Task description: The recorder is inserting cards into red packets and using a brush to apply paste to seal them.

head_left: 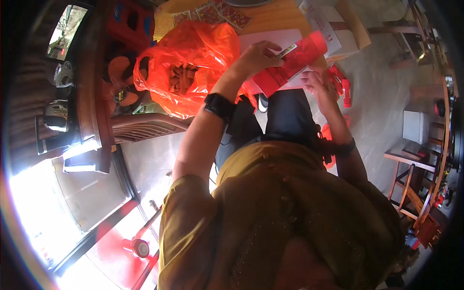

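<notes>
A red cylindrical package (302, 54) with a pale label lies slanted over a pale sheet or board (270, 36) before me. My left hand (259, 58) has its fingers and thumb against the package beside the label. Below the package's lower edge is my right hand (319, 87), fingers curled; whether they grip the edge is unclear. To the left of my left hand, an orange-red plastic bag (206, 43) gapes wide. Inside it are many small reddish-brown pieces (182, 78).
Printed cards (235, 17) lie on the wooden tabletop (282, 14). An open cardboard box (342, 36) stands right of it. Several small red packages (347, 92) are beyond my right hand. A fan (121, 87) and a wooden chair (145, 127) are at left, a wooden stool (411, 163) at right.
</notes>
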Demonstrator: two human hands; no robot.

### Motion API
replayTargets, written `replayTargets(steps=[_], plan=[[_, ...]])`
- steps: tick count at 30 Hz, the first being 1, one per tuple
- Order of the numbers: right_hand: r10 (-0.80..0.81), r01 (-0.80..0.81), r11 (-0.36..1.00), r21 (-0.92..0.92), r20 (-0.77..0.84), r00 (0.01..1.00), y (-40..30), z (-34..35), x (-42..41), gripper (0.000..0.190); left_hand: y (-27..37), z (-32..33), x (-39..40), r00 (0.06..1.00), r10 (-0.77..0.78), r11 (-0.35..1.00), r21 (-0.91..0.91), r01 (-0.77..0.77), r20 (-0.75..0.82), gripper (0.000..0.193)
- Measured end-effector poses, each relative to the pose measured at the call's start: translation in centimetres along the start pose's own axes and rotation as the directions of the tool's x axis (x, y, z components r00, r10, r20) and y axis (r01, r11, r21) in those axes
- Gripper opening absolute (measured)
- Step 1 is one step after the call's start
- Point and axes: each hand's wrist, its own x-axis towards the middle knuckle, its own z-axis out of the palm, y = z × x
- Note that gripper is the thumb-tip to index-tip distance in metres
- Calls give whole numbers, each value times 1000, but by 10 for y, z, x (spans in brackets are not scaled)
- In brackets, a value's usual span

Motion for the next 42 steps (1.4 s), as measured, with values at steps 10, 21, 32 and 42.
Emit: replayTargets(steps=[10, 21, 32, 42], plan=[[41, -80, 979, 188, 202, 979, -28, 58, -3, 33, 28, 26, -85, 1000, -15, 887, -461, 24, 24, 60], [116, -82, 991, -101, 398, 910, -30, 74, -31, 37, 29, 22, -97, 980, -150, 920, -381, 89, -132, 42], [151, -33, 967, -254, 463, 873, -40, 74, -28, 31, 45, -17, -75, 945, -37, 791, -588, -172, -326, 41], [118, -26, 981, -193, 481, 869, -48, 88, -22, 37, 28, 1, -99, 998, -38, 972, -236, 25, -49, 32]])
